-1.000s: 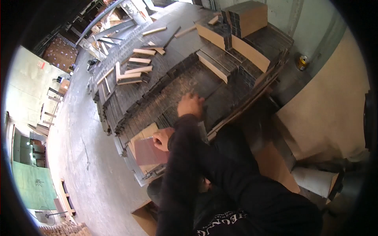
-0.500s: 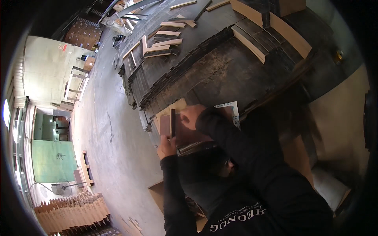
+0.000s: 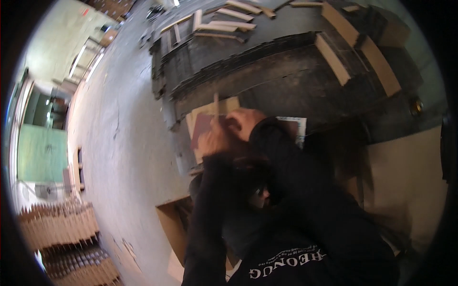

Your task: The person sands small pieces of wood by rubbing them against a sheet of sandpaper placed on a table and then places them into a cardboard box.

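My left hand (image 3: 214, 139) is closed around a narrow wooden strip (image 3: 216, 104), whose pale end sticks up above the fingers. Pressed close on its right, my right hand (image 3: 249, 122) has curled fingers; what they grip is hidden, and both hands are slightly blurred. Beneath them lies a reddish-brown sheet (image 3: 203, 123) that looks like sandpaper, on top of a tan board (image 3: 231, 103). To the right of my right wrist, a white printed sheet (image 3: 300, 127) shows past the sleeve.
Beyond my hands spreads a dark, worn work surface (image 3: 267, 81). Several pale strips (image 3: 224, 26) lie at its far side, and longer boards (image 3: 379, 64) stand at the far right. An open cardboard box (image 3: 169, 219) is at lower left, near stacked brown pieces (image 3: 62, 224) on the floor.
My left hand has moved up and right to meet my right hand, now covering much of the strip. The strip's dark face no longer shows. The whole view has shifted.
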Demonstrator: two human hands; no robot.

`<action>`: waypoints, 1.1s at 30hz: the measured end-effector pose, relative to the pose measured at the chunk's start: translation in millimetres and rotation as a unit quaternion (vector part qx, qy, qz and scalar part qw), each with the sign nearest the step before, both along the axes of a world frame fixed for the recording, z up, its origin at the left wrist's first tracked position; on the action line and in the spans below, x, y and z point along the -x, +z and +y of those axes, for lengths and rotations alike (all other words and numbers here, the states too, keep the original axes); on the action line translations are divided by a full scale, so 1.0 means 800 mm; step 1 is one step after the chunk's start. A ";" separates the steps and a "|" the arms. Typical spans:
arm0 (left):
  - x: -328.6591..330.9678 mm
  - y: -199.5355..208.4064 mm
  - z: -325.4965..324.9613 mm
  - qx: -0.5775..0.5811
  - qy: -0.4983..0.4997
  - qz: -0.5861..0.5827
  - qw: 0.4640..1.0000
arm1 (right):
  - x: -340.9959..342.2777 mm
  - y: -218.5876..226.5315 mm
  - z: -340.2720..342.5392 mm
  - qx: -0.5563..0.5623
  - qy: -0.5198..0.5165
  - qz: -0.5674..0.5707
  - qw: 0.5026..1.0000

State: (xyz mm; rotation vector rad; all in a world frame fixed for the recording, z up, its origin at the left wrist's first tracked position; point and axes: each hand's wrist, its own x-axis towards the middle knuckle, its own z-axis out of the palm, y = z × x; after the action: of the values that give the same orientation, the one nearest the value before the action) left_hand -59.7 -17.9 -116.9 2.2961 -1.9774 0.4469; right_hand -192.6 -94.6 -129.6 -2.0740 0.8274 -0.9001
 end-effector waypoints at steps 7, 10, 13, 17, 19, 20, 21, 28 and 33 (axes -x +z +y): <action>0.016 0.002 0.105 -0.047 0.007 -0.025 0.999 | -0.001 -0.011 0.005 0.042 -0.014 0.018 0.999; -0.004 -0.025 0.071 0.014 0.006 -0.068 0.998 | -0.010 -0.014 0.008 0.038 -0.006 0.021 0.999; -0.030 0.000 -0.033 -0.001 0.042 -0.005 0.999 | 0.003 0.007 0.004 0.035 -0.013 0.079 0.996; -0.005 0.033 0.000 -0.031 0.063 0.026 0.997 | 0.002 -0.011 -0.002 0.059 -0.007 0.031 0.998; -0.013 0.016 0.028 0.009 0.006 0.044 0.999 | -0.006 -0.009 0.004 0.041 -0.009 0.028 0.999; -0.008 0.020 0.036 0.021 0.017 0.043 0.999 | -0.005 -0.002 0.007 0.027 -0.006 0.046 0.999; -0.004 0.022 0.041 0.034 0.029 0.043 0.998 | -0.002 -0.004 0.007 0.027 -0.017 0.040 0.999; 0.015 0.002 0.049 0.125 0.004 0.072 0.990 | 0.002 0.000 0.006 0.011 -0.017 0.040 0.999; 0.006 -0.004 0.059 0.122 0.023 0.092 0.988 | 0.000 0.002 0.008 0.030 -0.026 0.032 0.999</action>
State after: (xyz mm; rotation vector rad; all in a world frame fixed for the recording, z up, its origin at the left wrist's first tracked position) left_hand -64.1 29.1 -120.5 2.1501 -1.6861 0.4343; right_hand -192.7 -87.9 -127.6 -2.1521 0.9019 -0.9004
